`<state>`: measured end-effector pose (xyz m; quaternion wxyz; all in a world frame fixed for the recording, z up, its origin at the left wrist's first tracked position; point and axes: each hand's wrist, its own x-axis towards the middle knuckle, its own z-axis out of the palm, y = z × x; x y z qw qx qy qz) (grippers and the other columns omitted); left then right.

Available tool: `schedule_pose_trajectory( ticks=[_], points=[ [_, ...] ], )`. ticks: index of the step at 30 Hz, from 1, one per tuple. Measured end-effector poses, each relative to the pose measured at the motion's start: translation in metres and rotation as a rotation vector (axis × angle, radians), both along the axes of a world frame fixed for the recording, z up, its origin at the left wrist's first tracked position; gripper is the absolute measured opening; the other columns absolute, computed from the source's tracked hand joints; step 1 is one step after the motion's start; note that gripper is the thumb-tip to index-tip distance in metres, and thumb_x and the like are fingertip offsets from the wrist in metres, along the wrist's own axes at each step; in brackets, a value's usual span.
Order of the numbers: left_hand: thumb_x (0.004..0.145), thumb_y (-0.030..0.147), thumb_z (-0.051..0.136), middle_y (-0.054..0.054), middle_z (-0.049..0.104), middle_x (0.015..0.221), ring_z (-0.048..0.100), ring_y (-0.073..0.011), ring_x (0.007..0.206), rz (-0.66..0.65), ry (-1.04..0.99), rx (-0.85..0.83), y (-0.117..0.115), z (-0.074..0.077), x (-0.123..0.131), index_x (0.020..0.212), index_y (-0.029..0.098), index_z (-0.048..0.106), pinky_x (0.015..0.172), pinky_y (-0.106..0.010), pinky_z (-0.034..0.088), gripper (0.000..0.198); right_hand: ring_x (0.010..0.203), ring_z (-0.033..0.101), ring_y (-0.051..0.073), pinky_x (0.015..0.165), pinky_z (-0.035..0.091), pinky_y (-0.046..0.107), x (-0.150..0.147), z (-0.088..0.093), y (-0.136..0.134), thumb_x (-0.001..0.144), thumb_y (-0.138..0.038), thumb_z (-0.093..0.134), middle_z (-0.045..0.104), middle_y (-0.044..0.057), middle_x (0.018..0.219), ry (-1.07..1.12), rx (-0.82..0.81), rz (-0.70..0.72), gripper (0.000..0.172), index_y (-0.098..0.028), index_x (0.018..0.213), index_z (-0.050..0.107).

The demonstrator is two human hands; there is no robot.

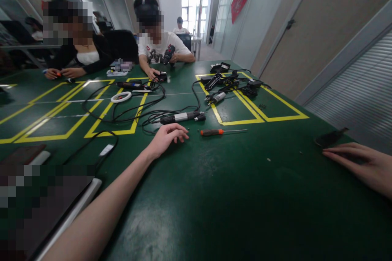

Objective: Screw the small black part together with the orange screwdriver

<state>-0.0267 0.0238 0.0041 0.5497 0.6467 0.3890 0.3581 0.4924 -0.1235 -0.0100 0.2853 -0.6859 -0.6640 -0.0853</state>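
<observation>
My left hand reaches far forward over the green table, fingers loosely curled and resting on the surface, holding nothing I can see. Just right of its fingertips lies a screwdriver with an orange and black handle, a short gap between them. Just beyond the hand lies a black and silver corded tool. My right hand lies flat at the table's right edge, fingers stretched out, next to a dark flat object.
Yellow tape marks boxes on the table. Black cables, a white ring and more black tools lie farther back. Two people sit at the far side handling small devices; a third sits beyond. A blurred device lies at the front left.
</observation>
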Motion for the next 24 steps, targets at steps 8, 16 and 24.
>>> schedule_pose_trajectory(
  ticks=[8,16,24],
  points=[
    [0.073,0.036,0.067,-0.007,0.077,0.080,0.063,-0.0159,0.068,0.007,0.006,-0.008,0.001,-0.001,0.000,0.085,0.014,0.074,0.061,-0.026,0.042,0.026,0.070,0.074,0.028,0.059,0.064,0.040,0.002,0.001,0.003,0.079,-0.071,0.061,0.077,0.010,0.084,0.090,-0.154,0.103,0.049,-0.026,0.076,0.081],
    [0.073,0.035,0.068,-0.007,0.077,0.081,0.063,-0.0159,0.069,0.011,0.011,-0.003,0.002,0.000,-0.002,0.086,0.014,0.075,0.061,-0.026,0.043,0.026,0.070,0.074,0.026,0.051,0.059,0.033,-0.009,-0.006,0.004,0.082,-0.076,0.055,0.077,0.010,0.084,0.066,-0.047,0.094,0.057,-0.024,0.080,0.080],
    [0.071,0.037,0.069,-0.007,0.077,0.081,0.063,-0.0161,0.069,0.030,0.009,-0.025,0.001,0.002,0.000,0.085,0.013,0.075,0.061,-0.026,0.043,0.028,0.068,0.073,0.027,0.059,0.060,0.037,-0.007,-0.006,0.005,0.080,-0.073,0.056,0.078,0.010,0.086,0.061,-0.079,-0.011,0.055,-0.024,0.077,0.080]
  ],
)
